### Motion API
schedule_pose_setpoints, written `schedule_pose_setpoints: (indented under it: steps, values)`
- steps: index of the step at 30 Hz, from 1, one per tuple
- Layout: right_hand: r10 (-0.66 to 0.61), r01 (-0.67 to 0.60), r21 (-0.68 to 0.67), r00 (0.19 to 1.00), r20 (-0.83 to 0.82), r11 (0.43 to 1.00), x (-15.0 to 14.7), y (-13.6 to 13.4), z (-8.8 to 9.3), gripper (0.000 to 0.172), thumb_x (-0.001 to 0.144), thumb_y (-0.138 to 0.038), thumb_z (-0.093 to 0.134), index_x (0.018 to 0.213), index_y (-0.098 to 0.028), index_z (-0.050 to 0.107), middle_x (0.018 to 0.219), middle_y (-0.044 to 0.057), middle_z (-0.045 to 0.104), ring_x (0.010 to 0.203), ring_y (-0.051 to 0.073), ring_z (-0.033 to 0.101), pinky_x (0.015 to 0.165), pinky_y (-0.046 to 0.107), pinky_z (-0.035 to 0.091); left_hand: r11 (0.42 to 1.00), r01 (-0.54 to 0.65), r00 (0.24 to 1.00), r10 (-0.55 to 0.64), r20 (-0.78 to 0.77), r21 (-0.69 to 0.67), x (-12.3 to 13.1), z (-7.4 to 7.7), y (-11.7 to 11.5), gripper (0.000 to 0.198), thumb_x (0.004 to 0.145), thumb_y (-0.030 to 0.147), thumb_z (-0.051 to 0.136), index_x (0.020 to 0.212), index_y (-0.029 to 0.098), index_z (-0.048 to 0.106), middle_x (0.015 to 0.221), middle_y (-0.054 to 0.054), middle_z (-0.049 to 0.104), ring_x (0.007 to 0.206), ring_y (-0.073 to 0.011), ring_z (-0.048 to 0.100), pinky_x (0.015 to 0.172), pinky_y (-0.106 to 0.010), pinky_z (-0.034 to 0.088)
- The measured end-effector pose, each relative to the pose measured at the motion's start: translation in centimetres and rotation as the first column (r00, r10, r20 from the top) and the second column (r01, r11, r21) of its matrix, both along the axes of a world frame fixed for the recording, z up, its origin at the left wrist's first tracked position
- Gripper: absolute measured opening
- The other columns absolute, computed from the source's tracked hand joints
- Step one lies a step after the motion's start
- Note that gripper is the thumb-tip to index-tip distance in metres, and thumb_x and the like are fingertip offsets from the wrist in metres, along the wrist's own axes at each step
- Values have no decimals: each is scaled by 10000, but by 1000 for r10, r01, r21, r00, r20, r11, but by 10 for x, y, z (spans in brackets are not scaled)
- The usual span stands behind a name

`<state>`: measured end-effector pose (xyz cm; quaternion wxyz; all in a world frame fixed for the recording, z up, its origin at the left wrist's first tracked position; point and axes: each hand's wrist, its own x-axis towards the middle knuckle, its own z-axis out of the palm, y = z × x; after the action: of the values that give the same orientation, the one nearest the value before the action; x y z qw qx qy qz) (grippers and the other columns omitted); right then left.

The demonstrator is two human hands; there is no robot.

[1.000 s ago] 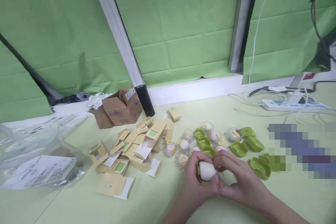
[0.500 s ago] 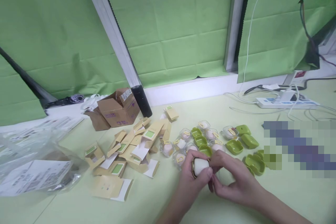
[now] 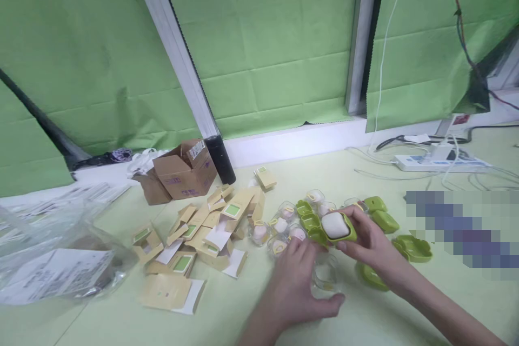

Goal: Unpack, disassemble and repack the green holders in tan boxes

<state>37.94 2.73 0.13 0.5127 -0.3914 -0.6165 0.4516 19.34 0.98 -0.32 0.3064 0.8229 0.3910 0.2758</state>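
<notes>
My right hand (image 3: 368,240) grips a small green plastic case (image 3: 349,230) with a white rounded block (image 3: 334,225) seated in it. Lower and to the left, my left hand (image 3: 298,286) is spread, its thumb stretched out and its fingertips at the clear plastic containers (image 3: 286,211); whether they touch one is hard to tell. Those containers hold pinkish or white rounded pieces and carry yellow loops. One clear container (image 3: 325,271) lies just right of my left fingers, partly covered. A row of joined green cases (image 3: 310,220) sits between the clear containers and my right hand.
More green cases (image 3: 385,220) lie right of my right hand. Flattened and opened beige cartons (image 3: 166,289) are heaped at left, near a brown cardboard box (image 3: 184,173) and a black cylinder (image 3: 220,159). A clear plastic bag (image 3: 117,275) lies far left; a power strip (image 3: 413,161) is at back right.
My hands have come apart. The right hand has carried the white block in its green case up and right; the left has let go and opened. Green cases at right have shifted.
</notes>
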Motion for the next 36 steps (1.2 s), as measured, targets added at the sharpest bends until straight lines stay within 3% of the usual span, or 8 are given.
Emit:
schedule_pose_setpoints:
  steps: [3, 10, 20, 28, 30, 32, 33, 36]
  values:
    - [67, -62, -81, 995, 70, 995, 9, 0, 11, 380, 742, -297, 626, 1067, -257, 433, 983, 36, 587, 841, 194, 591, 715, 314, 506, 999, 45, 990, -43, -136, 12, 2, -3, 0, 519, 632, 299, 682, 1116, 246, 502, 1144, -41, 530, 1105, -265, 388, 974, -407, 287]
    - [205, -256, 4, 785, 585, 967, 15, -8, 18, 434, 652, -155, 601, 1064, -285, 558, 973, 8, 603, 828, 195, 561, 746, 311, 463, 904, -27, 998, 51, 44, -427, 4, -23, 3, 698, 572, 308, 745, 1170, 210, 398, 1024, -47, 518, 799, -172, 500, 660, -281, 414]
    - [235, -387, 5, 570, 787, 922, 9, -13, 16, 309, 696, -235, 627, 1001, -283, 607, 952, 18, 607, 839, 216, 577, 702, 280, 431, 911, 54, 979, 33, 203, -409, 3, -31, 7, 666, 530, 329, 783, 1092, 202, 448, 1030, -39, 520, 940, -206, 488, 790, -308, 385]
    - [233, -313, -65, 536, 811, 948, 5, -12, 3, 390, 647, -244, 695, 1015, -326, 595, 1006, -1, 579, 878, 228, 582, 653, 266, 415, 947, -164, 986, 157, -50, -276, -22, 17, 14, 764, 545, 475, 741, 1204, 262, 419, 1128, -47, 516, 904, -208, 511, 744, -303, 421]
    - [222, -304, -62, 528, 820, 951, 4, -12, 3, 419, 636, -263, 706, 1034, -324, 590, 999, -2, 588, 856, 228, 588, 640, 270, 411, 894, -447, 886, 442, -142, -6, -41, 36, 33, 497, 767, 538, 499, 1167, 244, 462, 1183, -65, 510, 1049, -239, 466, 864, -353, 382]
    - [207, -325, -32, 520, 829, 945, 4, -13, 7, 420, 640, -250, 685, 1044, -320, 591, 973, -1, 600, 821, 223, 591, 631, 278, 409, 742, -585, 664, 670, -331, 328, -62, 49, 56, 501, 810, 493, 442, 1191, 170, 466, 1265, -127, 471, 1216, -309, 323, 989, -440, 250]
    - [201, -341, -13, 522, 829, 940, 5, -14, 10, 412, 641, -232, 669, 1038, -315, 597, 956, -2, 607, 806, 219, 591, 630, 281, 412, 672, -603, 529, 740, -415, 430, -71, 53, 66, 537, 777, 484, 489, 1179, 128, 481, 1293, -169, 447, 1240, -351, 286, 1011, -485, 186]
    - [189, -327, 26, 607, 772, 945, 10, -14, 18, 411, 635, -194, 642, 1028, -307, 606, 947, -7, 626, 797, 206, 589, 665, 292, 438, 675, -588, 478, 735, -481, 447, -89, 59, 81, 422, 674, 425, 605, 965, 119, 604, 1129, -179, 581, 1197, -375, 353, 1010, -480, 186]
